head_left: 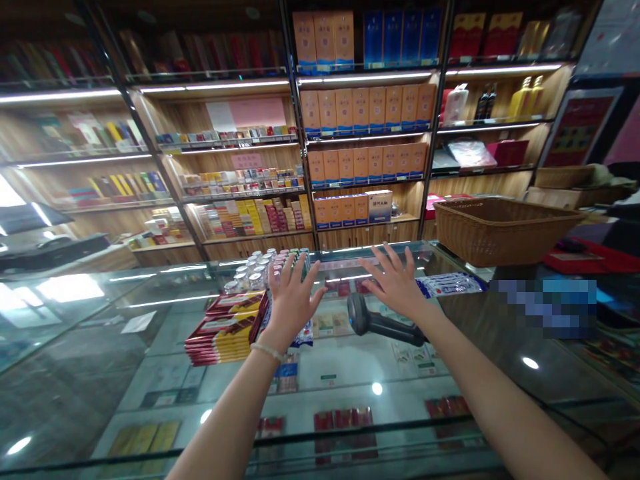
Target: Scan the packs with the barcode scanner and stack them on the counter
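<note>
My left hand (pixel 291 297) is open with its fingers spread, holding nothing, above the glass counter. Close beside it lie stacks of red and yellow chocolate-like packets (pixel 227 333), and behind it stand several small lidded cups (pixel 254 268). Blue-and-white packets (pixel 303 335) are partly hidden under this hand. My right hand (pixel 395 283), also empty, has its fingers spread. A black handheld barcode scanner (pixel 383 323) lies on the glass just below it, its handle end hidden by my forearm. More blue-and-white packets (pixel 453 285) lie to the right of that hand.
The glass-topped counter (pixel 345 387) shows boxed goods through its surface. A brown wicker basket (pixel 505 230) stands at the right back, beside a red mat (pixel 590 257). Beyond rise lit shelves with orange boxes (pixel 367 110). Dark equipment (pixel 55 243) sits at the far left.
</note>
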`<state>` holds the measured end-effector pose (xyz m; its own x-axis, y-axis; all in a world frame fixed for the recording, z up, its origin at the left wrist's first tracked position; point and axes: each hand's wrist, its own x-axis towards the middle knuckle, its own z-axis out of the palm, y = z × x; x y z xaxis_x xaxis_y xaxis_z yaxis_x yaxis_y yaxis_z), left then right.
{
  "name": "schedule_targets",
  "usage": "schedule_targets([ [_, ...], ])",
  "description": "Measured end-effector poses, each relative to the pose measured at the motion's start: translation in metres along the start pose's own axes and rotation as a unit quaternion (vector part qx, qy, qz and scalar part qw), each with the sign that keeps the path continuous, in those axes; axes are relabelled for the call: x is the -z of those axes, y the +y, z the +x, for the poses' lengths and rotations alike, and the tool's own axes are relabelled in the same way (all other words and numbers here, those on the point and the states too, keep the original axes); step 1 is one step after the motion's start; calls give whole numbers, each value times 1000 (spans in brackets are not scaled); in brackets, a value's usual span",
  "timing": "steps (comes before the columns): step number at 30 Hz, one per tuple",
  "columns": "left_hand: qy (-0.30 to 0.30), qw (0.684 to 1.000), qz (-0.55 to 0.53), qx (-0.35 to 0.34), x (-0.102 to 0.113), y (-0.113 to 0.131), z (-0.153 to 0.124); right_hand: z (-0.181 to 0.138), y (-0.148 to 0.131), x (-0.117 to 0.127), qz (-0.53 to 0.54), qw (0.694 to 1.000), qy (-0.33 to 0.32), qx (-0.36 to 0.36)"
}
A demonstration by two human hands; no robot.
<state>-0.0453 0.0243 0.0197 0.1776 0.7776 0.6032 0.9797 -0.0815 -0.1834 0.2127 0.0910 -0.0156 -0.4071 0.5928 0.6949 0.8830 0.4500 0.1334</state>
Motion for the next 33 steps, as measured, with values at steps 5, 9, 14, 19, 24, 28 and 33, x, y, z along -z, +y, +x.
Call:
schedule_targets([
  [5,-35,999,-2,11,5,-9,-9,-9,4,-1,8,1000,7,-8],
  [9,-81,997,10,14,10,-23,-13,-13,2,1,16,1000,10,-7],
  [14,-154,988,15,16,17,-37,-16,-14,-5,4,18,1000,3,1],
  [19,-254,967,10,-14,19,-43,-24,-18,-6,0,29,999,-14,2],
  [24,-256,966,11,-21,18,-40,-29,-2,-9,2,46,999,-29,3],
  [28,-252,967,33,-17,21,-31,-31,30,-26,7,65,991,-79,83],
  [33,-266,963,20,-30,23,-23,-34,67,-61,-4,81,970,-142,179],
])
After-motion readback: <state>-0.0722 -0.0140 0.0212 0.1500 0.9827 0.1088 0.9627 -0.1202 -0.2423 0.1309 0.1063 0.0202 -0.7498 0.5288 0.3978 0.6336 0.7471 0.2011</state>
